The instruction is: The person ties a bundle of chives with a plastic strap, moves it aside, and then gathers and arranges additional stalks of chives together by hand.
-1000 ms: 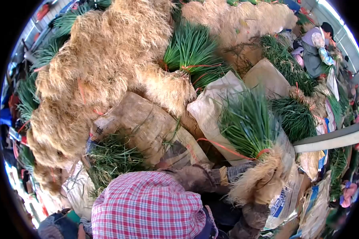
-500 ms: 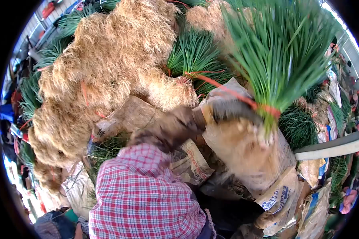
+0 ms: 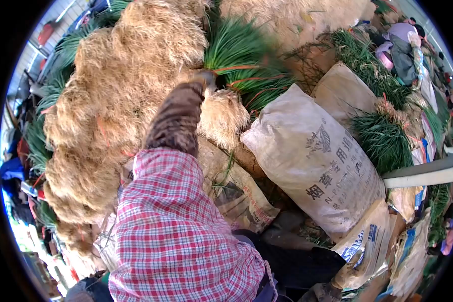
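Note:
My left hand (image 3: 205, 80), in a dark glove with a brown patterned sleeve, is closed at the banded base of a green leafy bundle (image 3: 239, 48). The bundle's leaves point up and right, blurred at the tips. Other green bundles (image 3: 259, 83) with red bands lie just below it, beside pale roots (image 3: 221, 118). At the lower right, what appears to be my right hand (image 3: 351, 272), brown and gloved, rests by a printed bag (image 3: 365, 239); its fingers are unclear.
A large heap of straw-coloured roots (image 3: 121, 95) fills the left. A stuffed white sack (image 3: 317, 161) lies right of centre, with a pale bar (image 3: 423, 175) beyond it. At the upper right is another person (image 3: 402, 48). More green bundles (image 3: 382, 141) lie right.
My left hand has swung the green bundle from the right, above the white sack, to the upper middle beside the root heap. The white sack is now uncovered. The view has shifted slightly.

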`<state>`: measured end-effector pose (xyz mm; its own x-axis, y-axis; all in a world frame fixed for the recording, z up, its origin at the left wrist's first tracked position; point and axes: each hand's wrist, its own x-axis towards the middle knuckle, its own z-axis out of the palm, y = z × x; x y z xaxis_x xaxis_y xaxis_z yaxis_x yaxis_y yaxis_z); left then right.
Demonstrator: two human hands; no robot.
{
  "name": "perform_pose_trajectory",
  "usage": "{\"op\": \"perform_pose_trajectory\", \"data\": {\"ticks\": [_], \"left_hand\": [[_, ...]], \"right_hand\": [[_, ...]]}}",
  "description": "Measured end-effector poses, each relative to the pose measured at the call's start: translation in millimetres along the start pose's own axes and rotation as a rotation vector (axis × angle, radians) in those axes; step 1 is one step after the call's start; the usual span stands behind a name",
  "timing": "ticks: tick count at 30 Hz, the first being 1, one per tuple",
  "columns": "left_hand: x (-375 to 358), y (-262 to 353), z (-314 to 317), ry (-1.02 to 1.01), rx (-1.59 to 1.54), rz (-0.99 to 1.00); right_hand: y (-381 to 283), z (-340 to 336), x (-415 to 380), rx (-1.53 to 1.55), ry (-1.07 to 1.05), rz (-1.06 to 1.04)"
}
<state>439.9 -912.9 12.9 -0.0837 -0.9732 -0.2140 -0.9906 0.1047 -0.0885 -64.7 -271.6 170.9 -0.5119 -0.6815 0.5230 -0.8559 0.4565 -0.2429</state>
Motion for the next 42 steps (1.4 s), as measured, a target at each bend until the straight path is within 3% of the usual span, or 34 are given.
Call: {"op": "perform_pose_trajectory", "data": {"ticks": [2,5,8,11,12,14,16,19,20,23,25,27,30,31,32,33,34,35,37,40,42], "left_hand": [[-34,23,44,-0.351,0.005,-0.020],[-81,34,76,-0.058,-0.152,-0.036],[-66,29,76,0.031,-0.235,-0.233],[-91,46,57,0.384,-0.393,-0.134],[-97,57,43,0.292,-0.336,-0.090],[-68,51,84,0.340,-0.464,-0.098],[15,38,139,0.082,-0.707,-0.418],[-31,52,108,0.016,-0.323,-0.072],[-64,59,92,0.100,-0.301,-0.042],[-130,65,118,0.356,-0.736,-0.191],[-184,68,141,0.248,-0.729,-0.247],[-186,66,185,-0.363,0.084,0.092],[-207,61,180,-0.160,-0.265,-0.049],[-223,71,130,0.079,-0.434,-0.155],[-210,72,120,0.288,-0.510,-0.188],[-193,75,95,0.352,-0.554,-0.245],[-185,79,60,0.354,-0.571,-0.284],[-169,81,48,0.317,-0.535,-0.334],[-134,74,45,0.011,-0.507,-0.387],[-63,65,133,0.084,-0.624,-0.564],[-75,75,151,0.036,-0.583,-0.494]], "right_hand": [[-9,-2,4,0.024,-0.025,-0.012],[-7,-1,3,0.058,-0.067,0.010],[2,5,-3,0.197,-0.094,0.164],[7,7,-4,0.233,-0.083,0.165],[7,8,-4,0.229,-0.092,0.151],[6,8,-3,0.223,-0.107,0.120],[-3,6,0,0.236,-0.121,0.148],[-11,5,2,0.250,-0.135,0.164],[-12,4,2,0.250,-0.142,0.165],[-6,5,-2,0.210,-0.098,0.104],[-1,0,-3,0.108,-0.126,0.060],[20,6,-13,0.212,-0.172,0.153],[34,16,-22,0.384,-0.196,0.208],[33,17,-20,0.398,-0.226,0.200],[33,16,-16,0.409,-0.254,0.193],[31,16,-12,0.422,-0.277,0.188],[11,8,-2,0.266,-0.315,0.041],[3,8,0,0.261,-0.328,0.035],[-2,8,2,0.248,-0.347,0.039],[-7,13,3,0.253,-0.348,0.039],[-8,15,4,0.256,-0.349,0.038]]}}
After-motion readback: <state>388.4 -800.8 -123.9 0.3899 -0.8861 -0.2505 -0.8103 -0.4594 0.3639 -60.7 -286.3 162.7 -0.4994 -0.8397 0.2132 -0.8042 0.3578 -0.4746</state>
